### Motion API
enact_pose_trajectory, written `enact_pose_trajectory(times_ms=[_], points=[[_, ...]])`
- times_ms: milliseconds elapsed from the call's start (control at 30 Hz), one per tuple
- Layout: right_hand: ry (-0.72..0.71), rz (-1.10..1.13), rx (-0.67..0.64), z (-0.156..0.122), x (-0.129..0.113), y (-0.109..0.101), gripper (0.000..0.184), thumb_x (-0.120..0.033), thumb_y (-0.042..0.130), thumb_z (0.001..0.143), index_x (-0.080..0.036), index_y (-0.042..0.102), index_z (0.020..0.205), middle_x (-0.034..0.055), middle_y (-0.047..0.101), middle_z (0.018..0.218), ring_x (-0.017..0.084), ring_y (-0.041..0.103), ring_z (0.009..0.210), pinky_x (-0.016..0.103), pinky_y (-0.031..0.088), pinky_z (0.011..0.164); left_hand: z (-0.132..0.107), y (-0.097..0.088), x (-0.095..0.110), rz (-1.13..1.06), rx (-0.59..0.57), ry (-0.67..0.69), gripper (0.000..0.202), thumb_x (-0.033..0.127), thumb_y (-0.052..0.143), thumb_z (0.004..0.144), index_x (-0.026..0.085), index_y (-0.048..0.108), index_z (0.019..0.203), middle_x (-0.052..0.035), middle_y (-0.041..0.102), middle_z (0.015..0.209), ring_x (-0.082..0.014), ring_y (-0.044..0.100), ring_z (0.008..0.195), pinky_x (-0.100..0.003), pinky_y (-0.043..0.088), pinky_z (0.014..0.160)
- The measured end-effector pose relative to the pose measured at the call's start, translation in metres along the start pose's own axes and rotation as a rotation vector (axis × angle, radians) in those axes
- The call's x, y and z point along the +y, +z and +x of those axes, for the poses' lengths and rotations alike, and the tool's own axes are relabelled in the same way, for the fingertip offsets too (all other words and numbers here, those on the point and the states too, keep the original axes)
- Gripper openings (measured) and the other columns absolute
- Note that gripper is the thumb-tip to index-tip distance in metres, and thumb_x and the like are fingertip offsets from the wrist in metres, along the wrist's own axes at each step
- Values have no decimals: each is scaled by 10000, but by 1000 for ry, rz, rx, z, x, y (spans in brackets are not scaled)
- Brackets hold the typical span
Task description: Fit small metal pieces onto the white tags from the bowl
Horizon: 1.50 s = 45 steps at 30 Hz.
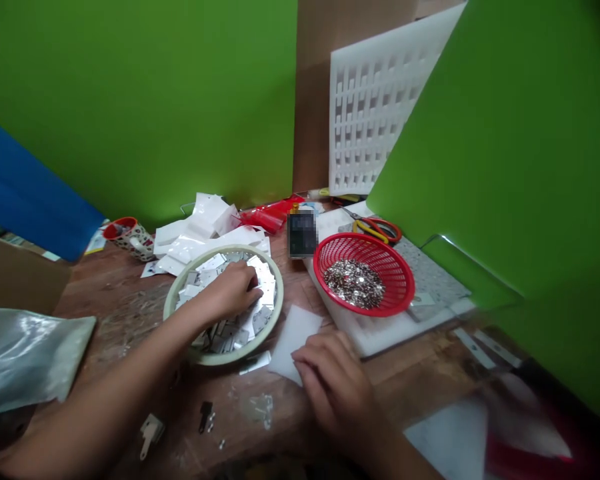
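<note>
My left hand (235, 288) reaches into a pale round bowl (219, 361) of small flat metal plates (227, 339). Its fingers curl down among the plates, and their tips are partly hidden. Over the table, my right hand (330, 373) is closed, thumb and fingers pressed together beside a white plastic sheet (294, 333). Whatever it may hold is too small to make out. One loose metal plate (255, 363) lies between the bowl and the sheet. Nearer me are a small metal bracket (151, 430), a dark flat piece (205, 417) and several tiny shiny parts (211, 422).
A red basket (405, 287) of small shiny metal pieces (355, 283) stands on a white board (375, 340). Behind it lie scissors (375, 228). White bags (195, 233) and a patterned cup (135, 243) are at the back, below green partitions (180, 100). A clear bag (25, 353) lies left.
</note>
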State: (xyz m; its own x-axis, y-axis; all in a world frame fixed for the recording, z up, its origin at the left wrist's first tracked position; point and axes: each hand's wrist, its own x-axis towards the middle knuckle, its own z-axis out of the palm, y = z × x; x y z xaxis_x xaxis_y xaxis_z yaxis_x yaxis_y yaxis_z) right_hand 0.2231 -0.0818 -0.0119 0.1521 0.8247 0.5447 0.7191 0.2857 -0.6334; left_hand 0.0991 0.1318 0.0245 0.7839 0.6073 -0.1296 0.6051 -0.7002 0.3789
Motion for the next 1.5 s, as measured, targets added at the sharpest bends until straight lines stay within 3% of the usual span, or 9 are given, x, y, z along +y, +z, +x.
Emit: enact_pose_trajectory(times_ms=[167, 300, 400, 533, 733, 833, 1067, 1233, 1500], points=[[35, -15, 5, -2, 6, -21, 202, -64, 486, 867, -198, 568, 995, 59, 590, 875, 209, 527, 820, 382, 414, 775, 3, -12, -7, -112, -83, -21, 191, 361, 536, 792, 181, 556, 730, -28, 583, 730, -193, 548, 664, -285, 404, 598], [64, -189, 55, 31, 28, -58, 151, -127, 504, 893, -192, 590, 998, 61, 635, 907, 207, 559, 855, 358, 420, 789, -4, -22, -13, -277, -131, -45, 198, 373, 477, 835, 191, 534, 785, -17, 602, 772, -180, 567, 705, -270, 426, 626], [179, -450, -153, 72, 56, -73, 144, -169, 486, 905, -184, 625, 942, 73, 660, 947, 221, 578, 907, 347, 415, 815, -4, -20, -11, -274, -138, -74, 173, 356, 528, 792, 192, 559, 837, -25, 623, 800, -191, 572, 720, -277, 411, 630], [295, -615, -439, 113, 91, -67, 115, -126, 565, 807, -178, 668, 808, 95, 685, 842, 238, 614, 786, 312, 413, 685, 0, -10, -7, -163, -118, -62, 143, 332, 598, 706, 192, 574, 711, -24, 600, 711, -191, 528, 640, -275, 342, 571], [356, -627, -535, 122, 104, -54, 102, -108, 577, 754, -169, 649, 714, 77, 650, 676, 187, 556, 566, 275, 338, 535, -5, -19, -9, -260, -158, -81, 188, 367, 584, 749, 198, 541, 678, 10, 576, 650, -163, 529, 606, -254, 371, 552], [366, -618, -529, 119, 104, -55, 101, -109, 568, 749, -165, 636, 700, 69, 633, 645, 180, 540, 546, 271, 324, 523, -13, -28, -13, -511, -156, -123, 186, 365, 588, 788, 197, 542, 722, 5, 625, 694, -157, 584, 650, -266, 449, 614], [362, -542, -300, 121, 93, -66, 152, -138, 527, 793, -161, 636, 895, 65, 688, 816, 190, 608, 698, 272, 406, 617, -36, -29, -12, -1232, 65, -335, 192, 256, 726, 749, 175, 552, 761, -35, 709, 665, -144, 681, 653, -209, 510, 562], [342, -98, -22, 99, 58, -82, 170, -197, 535, 847, -203, 691, 915, 24, 716, 916, 187, 654, 821, 318, 494, 749, -47, -13, 14, -1449, 19, -341, 204, 204, 727, 759, 159, 528, 752, -47, 710, 602, -115, 667, 550, -149, 494, 488], [288, 231, -123, 32, -8, -72, 132, -193, 572, 898, -246, 681, 948, 15, 695, 901, 151, 656, 825, 276, 529, 732, -49, 14, 61, -1653, -153, -295, 128, 195, 672, 820, 139, 557, 804, -39, 678, 545, -81, 595, 439, -131, 459, 443]])
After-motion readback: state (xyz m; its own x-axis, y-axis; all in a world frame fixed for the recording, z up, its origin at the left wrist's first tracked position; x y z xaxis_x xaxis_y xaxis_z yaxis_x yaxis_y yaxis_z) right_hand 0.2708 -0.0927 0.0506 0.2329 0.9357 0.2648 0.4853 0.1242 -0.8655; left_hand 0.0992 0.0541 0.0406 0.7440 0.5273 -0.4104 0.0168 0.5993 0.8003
